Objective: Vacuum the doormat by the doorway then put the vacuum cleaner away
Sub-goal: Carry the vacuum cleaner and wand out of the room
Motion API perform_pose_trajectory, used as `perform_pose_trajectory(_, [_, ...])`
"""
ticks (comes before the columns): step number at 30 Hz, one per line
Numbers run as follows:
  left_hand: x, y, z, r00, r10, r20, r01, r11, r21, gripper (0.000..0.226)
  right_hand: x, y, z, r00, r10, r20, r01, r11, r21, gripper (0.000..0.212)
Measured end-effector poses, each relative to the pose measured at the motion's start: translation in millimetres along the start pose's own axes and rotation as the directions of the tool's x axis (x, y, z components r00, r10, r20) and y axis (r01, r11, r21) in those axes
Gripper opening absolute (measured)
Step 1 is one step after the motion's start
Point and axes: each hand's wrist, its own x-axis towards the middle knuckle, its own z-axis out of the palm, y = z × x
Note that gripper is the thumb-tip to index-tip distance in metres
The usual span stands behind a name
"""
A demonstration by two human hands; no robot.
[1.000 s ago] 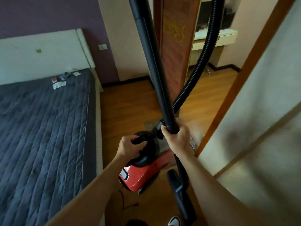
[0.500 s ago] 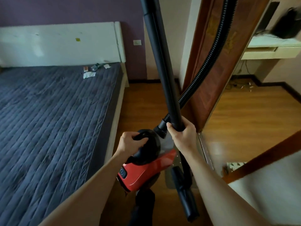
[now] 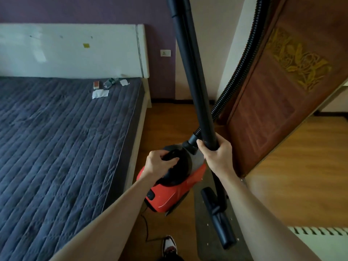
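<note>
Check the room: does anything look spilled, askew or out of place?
Yes. Pale crumbs dot the grey doormat beside the black floor nozzle, so it looks unfinished. White paper scraps, a small clear bottle and a small box litter the dark grey quilted bed near the white headboard.

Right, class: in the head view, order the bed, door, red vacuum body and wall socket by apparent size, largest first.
1. bed
2. door, partly cut off by the frame
3. vacuum body, helped by being near the camera
4. socket
</note>
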Motion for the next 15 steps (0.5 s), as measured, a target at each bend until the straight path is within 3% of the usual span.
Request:
perform_pose_trajectory(6, [89.8,11.7,-21.1,0.999,0.025,-0.037,-0.025,1.000,0.005,0.010,89.3,10.8,31.7,0.999,-0.035,-0.005,0.035,0.999,-0.026,0.029])
perform_pose_trajectory(15, [232.3,13.3,-24.4,0.995,0.058,-0.077,-0.054,0.997,0.050,0.021,224.7,54.2,84.2,0.998,-0.060,0.029,0.061,0.998,-0.006,0.037])
